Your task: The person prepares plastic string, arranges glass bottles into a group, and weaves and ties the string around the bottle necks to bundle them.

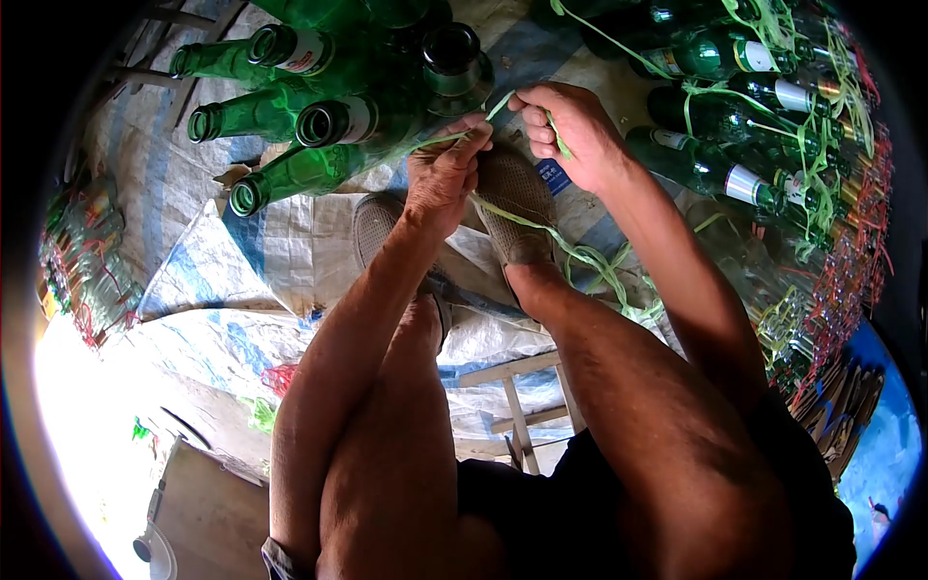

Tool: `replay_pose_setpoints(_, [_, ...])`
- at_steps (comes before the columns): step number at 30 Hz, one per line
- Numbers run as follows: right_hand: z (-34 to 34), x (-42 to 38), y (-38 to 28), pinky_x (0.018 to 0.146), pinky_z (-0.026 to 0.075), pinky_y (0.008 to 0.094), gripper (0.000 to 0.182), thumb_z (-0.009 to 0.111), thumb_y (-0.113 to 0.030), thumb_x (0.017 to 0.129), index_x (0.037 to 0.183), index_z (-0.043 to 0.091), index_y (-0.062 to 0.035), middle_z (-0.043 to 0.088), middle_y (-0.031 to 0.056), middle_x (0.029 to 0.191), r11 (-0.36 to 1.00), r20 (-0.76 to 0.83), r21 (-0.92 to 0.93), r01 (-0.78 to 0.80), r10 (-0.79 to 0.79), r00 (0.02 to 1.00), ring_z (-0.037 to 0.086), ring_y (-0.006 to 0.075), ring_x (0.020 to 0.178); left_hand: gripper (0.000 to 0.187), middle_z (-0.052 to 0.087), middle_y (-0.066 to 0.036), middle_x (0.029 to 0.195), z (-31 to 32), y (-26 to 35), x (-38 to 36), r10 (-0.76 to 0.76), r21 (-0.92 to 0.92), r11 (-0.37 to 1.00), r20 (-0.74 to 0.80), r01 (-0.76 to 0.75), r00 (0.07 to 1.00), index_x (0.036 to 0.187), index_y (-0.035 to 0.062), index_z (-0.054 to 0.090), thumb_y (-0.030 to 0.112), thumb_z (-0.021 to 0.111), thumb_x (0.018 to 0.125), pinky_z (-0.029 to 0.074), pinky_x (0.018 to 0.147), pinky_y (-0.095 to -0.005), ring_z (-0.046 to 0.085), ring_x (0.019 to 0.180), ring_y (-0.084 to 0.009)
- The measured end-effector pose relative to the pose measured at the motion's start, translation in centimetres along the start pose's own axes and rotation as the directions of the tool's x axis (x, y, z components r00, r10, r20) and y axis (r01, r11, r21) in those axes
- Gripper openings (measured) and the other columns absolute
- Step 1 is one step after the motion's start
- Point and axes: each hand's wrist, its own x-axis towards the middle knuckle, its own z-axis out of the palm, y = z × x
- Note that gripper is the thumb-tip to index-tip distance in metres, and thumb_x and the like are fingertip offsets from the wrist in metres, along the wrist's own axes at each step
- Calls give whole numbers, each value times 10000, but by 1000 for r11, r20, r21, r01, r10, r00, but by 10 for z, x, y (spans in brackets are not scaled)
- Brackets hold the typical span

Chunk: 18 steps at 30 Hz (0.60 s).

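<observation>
Between both hands' fingers (462,133) runs a green string (527,220), pinched (beside stacked bottles (319,121)).

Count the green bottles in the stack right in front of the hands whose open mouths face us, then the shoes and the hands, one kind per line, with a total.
Green bottles with mouths showing: 6
Shoes: 2
Hands, left hand and right hand, both pinching green twine: 2
Total: 10
</observation>
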Motion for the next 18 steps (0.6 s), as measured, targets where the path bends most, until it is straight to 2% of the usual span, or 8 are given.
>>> replay_pose_setpoints(5, [4, 7, -3, 522, 357, 237, 242, 578, -213, 1012, 1025, 650, 18, 499, -40, 699, 998, 51, -56, 17, -14, 999, 444, 62, 586, 172, 646, 13, 828, 0, -1, -1, -12, -29, 1000, 16, 12, 1000, 1070, 84, 722, 179, 778, 938, 296, 469, -191, 396, 539, -4])
replay_pose_setpoints(11, [-8, 12, 2, 593, 442, 255, 325, 526, -292, 1044, 1123, 674, -12, 585, -22, 791, 992, 99, 116, -39, 28, 995, 532, 96, 670, 108, 637, 12, 839, 3, 4, -1, -79, -65, 995, 29, 81, 996, 1003, 120, 674, 199, 739, 968, 286, 467, -204, 379, 539, -23])
replay_pose_setpoints(14, [-16, 20, 21, 624, 483, 275, 329, 527, -305, 1048, 1137, 677, -26, 619, -12, 820, 999, 29, 36, -26, 25, 999, 566, 108, 687, 77, 636, 28, 841, 3, 4, 2, -100, -60, 993, 48, 103, 994, 966, 153, 650, 200, 710, 981, 274, 464, -213, 366, 533, -31])
replay_pose_setpoints(18, [-19, 25, 32, 650, 506, 292, 332, 521, -301, 1053, 1197, 669, -41, 644, -8, 862, 985, 76, 124, -120, 111, 991, 601, 124, 729, 84, 629, 35, 829, 1, 3, 5, -128, -51, 990, 42, 130, 991, 943, 152, 635, 196, 700, 974, 270, 461, -216, 367, 531, -34])
